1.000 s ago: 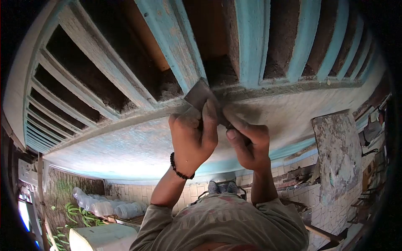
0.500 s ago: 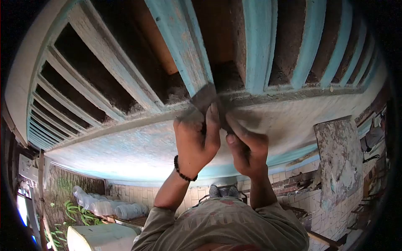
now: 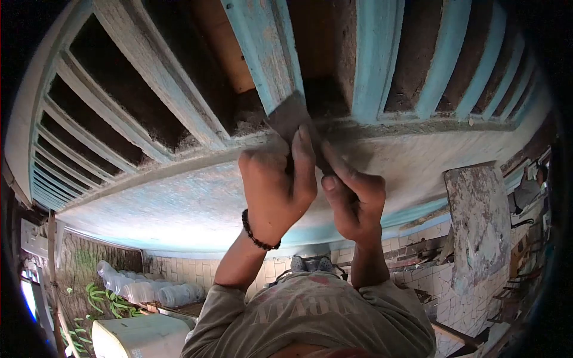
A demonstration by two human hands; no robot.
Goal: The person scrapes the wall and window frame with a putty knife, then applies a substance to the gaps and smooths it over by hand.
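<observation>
A dark flat scraper-like piece lies against the foot of a worn blue slat, where the slat meets the ledge. My left hand is closed on it from the left, its thumb pressed on the face; a dark beaded bracelet circles that wrist. From the right, my right hand pinches the lower part of the same piece between bent fingers. The fingertips of both hands are partly hidden behind it.
More slats run left and right above a pale blue-white wall. A weathered board leans at right. Clear plastic containers, a white bin and green plants are at lower left.
The piece and both hands have shifted slightly upward on the slat, with the grip unchanged. The whole view has moved a little.
</observation>
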